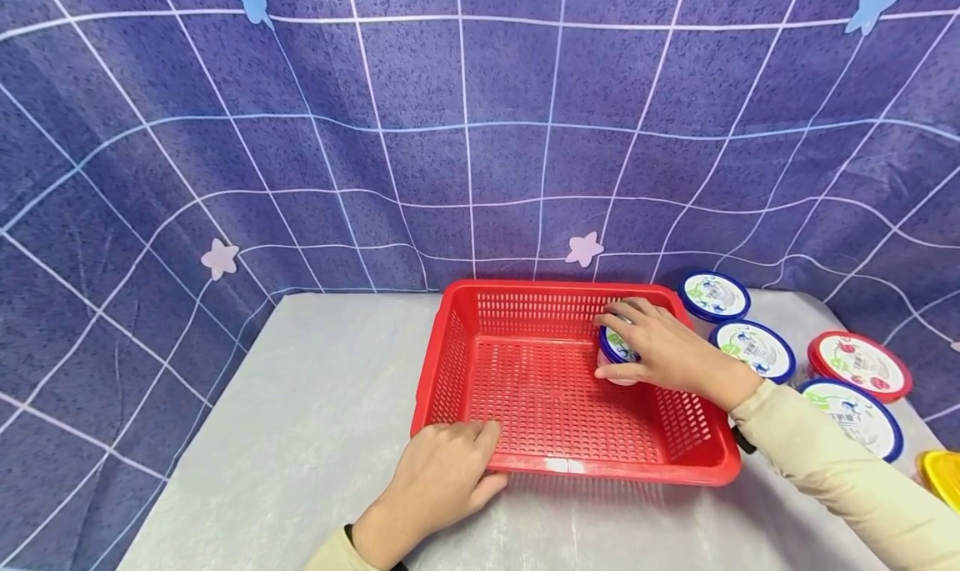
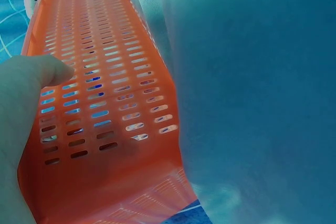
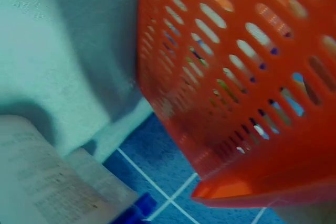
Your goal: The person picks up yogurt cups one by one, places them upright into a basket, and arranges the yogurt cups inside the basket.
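A red plastic basket (image 1: 555, 396) with slotted walls stands on the table. My left hand (image 1: 441, 478) grips its near rim at the left corner, fingers over the edge; in the left wrist view the thumb (image 2: 55, 72) lies against the outer wall. Inside the basket, at the right end, my right hand (image 1: 663, 350) holds a small round tub (image 1: 618, 348) with a blue-edged, printed lid. Its fingers reach around the tub from above and partly cover it. The right wrist view looks at the basket's outer side wall (image 3: 184, 82); the hand's grip is hidden there.
Right of the basket stand several lidded tubs: blue-lidded ones (image 1: 715, 296), a red-lidded one (image 1: 860, 366) and a yellow-lidded one (image 1: 943, 478) at the frame's edge. Behind the grey-white tabletop (image 1: 315, 388) hangs a blue gridded curtain (image 1: 502, 162).
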`<state>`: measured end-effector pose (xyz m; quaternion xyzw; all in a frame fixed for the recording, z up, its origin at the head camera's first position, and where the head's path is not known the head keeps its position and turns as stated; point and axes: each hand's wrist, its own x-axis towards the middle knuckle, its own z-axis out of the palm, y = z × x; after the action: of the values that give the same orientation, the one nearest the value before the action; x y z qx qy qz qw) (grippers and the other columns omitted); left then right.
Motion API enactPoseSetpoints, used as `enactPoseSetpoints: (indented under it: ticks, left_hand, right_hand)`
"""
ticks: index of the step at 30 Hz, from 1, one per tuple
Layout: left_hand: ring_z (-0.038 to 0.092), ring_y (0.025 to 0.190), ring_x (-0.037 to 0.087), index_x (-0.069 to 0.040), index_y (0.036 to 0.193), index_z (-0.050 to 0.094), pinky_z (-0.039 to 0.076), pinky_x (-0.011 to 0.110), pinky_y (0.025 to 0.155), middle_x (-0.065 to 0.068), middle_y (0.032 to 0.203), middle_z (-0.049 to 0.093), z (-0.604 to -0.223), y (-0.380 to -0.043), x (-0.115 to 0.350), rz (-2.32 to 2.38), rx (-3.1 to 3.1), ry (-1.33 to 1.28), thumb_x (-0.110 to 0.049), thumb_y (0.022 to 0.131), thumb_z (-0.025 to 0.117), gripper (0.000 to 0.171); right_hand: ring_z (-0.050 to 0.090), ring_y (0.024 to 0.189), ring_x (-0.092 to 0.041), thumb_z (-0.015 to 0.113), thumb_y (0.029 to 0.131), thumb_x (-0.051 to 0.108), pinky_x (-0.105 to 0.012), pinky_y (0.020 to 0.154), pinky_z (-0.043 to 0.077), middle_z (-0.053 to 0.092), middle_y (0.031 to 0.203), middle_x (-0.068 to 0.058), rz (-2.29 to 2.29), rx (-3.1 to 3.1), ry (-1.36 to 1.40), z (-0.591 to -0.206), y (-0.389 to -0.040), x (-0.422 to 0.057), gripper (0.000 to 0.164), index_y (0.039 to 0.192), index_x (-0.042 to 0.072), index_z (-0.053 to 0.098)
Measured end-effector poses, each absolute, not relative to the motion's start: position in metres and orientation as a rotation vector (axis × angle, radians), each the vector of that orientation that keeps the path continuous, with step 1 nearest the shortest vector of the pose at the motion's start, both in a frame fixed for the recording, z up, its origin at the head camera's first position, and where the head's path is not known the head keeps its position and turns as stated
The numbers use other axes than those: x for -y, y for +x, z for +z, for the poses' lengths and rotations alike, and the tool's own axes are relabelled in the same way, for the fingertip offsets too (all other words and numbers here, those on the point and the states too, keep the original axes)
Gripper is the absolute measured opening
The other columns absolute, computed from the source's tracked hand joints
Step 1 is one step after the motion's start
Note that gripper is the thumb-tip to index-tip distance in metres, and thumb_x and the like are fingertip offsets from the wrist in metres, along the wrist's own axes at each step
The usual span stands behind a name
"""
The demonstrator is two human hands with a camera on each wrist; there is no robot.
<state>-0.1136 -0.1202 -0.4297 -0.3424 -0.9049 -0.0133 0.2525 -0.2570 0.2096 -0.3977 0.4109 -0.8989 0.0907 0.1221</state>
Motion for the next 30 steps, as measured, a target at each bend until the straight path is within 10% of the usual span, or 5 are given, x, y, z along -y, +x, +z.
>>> enactPoseSetpoints:
  ticks: [30]
  left_hand:
    - [0.049,0.048,0.012,-0.015,0.080,0.051,0.032,0.027,0.043,-0.008,0.060,0.045,-0.431,-0.114,0.119,-0.037,2.463,-0.926,-0.047,0.073,0.073,0.039]
  right_hand:
    - [0.041,0.132,-0.041,0.070,0.082,0.057,-0.062,0.103,0.031,0.050,0.141,-0.020,0.228,2.453,1.087,-0.390,-0.224,-0.219,0.067,0.132,0.012,0.062]
